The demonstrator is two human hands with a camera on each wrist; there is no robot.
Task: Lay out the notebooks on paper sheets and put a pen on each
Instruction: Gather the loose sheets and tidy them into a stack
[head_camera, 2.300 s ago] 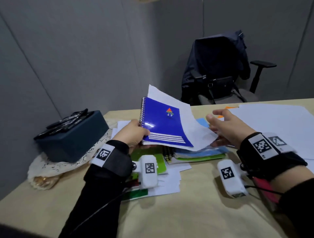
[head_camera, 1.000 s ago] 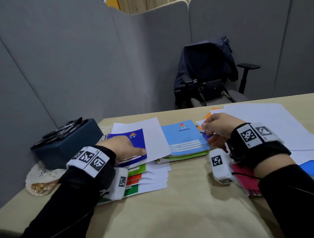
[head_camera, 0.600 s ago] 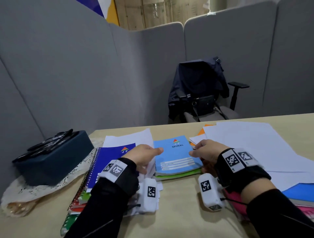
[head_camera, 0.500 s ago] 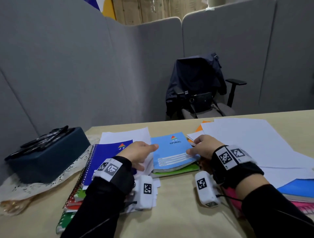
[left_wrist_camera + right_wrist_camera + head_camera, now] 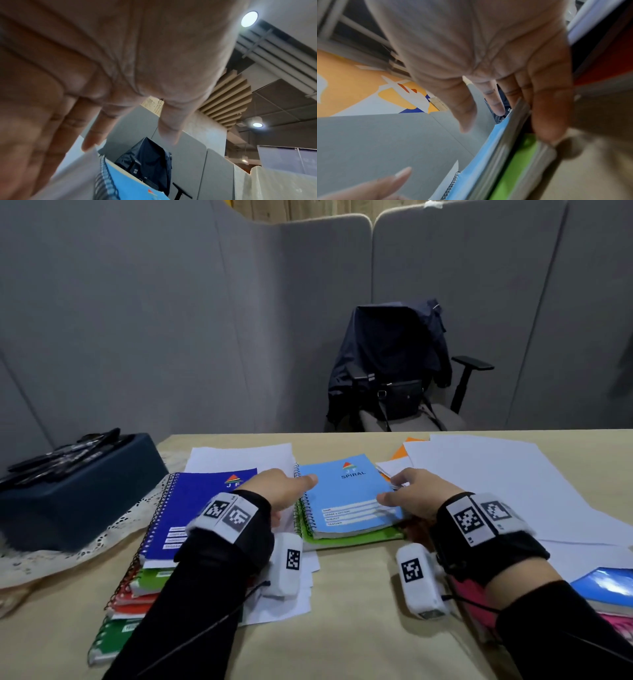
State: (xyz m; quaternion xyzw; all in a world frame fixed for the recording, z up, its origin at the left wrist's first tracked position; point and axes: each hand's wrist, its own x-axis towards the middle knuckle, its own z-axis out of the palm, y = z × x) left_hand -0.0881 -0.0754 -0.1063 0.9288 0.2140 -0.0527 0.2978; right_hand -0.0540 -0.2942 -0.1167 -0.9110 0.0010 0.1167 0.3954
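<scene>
A light-blue spiral notebook (image 5: 349,501) lies on a green notebook (image 5: 359,537) in the middle of the table. My right hand (image 5: 400,493) grips its right edge, thumb over the cover and fingers (image 5: 547,102) against the page edge. My left hand (image 5: 291,486) reaches its spiral side with straight fingers (image 5: 92,136) touching a white sheet (image 5: 75,169). A dark-blue notebook (image 5: 202,505) with a sheet (image 5: 239,455) under it tops the left stack of green and red notebooks (image 5: 137,594). Black pens (image 5: 65,453) lie on a dark box (image 5: 78,494).
Large white sheets (image 5: 496,481) cover the table's right side, with an orange corner (image 5: 407,446) poking out. Blue and pink notebooks (image 5: 609,587) sit at the lower right. A lace doily (image 5: 113,532) lies under the box. A chair with a dark jacket (image 5: 394,361) stands behind the table.
The dark-blue notebook and its sheet went down onto the left stack. My left hand left it and moved to the light-blue notebook's spiral edge. My right hand took hold of that notebook's right edge.
</scene>
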